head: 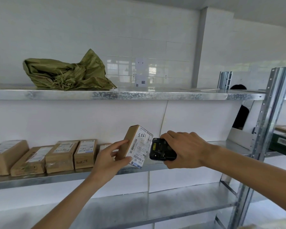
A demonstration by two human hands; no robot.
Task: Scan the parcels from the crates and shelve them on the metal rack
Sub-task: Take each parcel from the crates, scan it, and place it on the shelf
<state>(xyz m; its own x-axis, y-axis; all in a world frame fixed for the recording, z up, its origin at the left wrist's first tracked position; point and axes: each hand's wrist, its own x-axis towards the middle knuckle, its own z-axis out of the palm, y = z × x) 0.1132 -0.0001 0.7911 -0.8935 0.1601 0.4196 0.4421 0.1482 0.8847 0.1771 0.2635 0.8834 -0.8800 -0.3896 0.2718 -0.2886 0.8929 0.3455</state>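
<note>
Above the front edge of the metal rack's middle shelf, near its midpoint, the left hand holds a small cardboard parcel. Fingers curl along the box's brown left side and the thumb presses its lower front, so the grip is closed firmly round it. The parcel's long axis runs nearly upright, leaning a little to the right at the top; its white label, with barcodes and handwritten digits, faces right toward the scanner. The right hand wraps from above around a black handheld scanner, fingers curled over its back, with the scanner's end just beside the label.

Along the left part of the middle shelf stands a row of brown parcels, labels up, reaching from the left edge almost to the held box. On the top shelf, toward its left, lies a crumpled green woven sack. Beyond the rack's right upright, a dark green crate sits on a neighbouring shelf.
</note>
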